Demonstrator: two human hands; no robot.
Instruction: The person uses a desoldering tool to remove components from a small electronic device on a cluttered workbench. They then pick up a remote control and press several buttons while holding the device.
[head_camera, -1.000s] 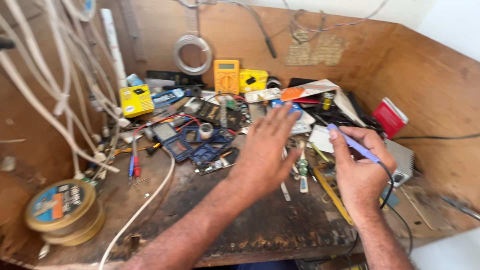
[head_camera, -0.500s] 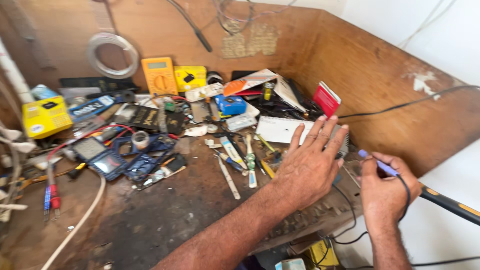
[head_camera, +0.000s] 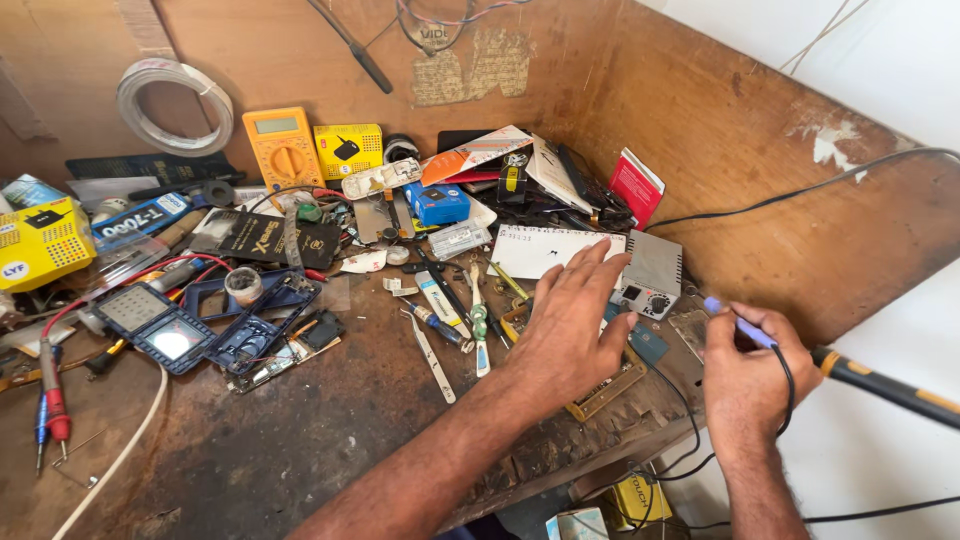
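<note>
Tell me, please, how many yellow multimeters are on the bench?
1: the yellow multimeter leans against the back wall, beside a yellow box. Clutter may hide others.

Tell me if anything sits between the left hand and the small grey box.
Nothing visible does. The left hand hovers spread over the bench, its fingertips right beside the grey box; only a white card lies flat under the fingers.
</note>
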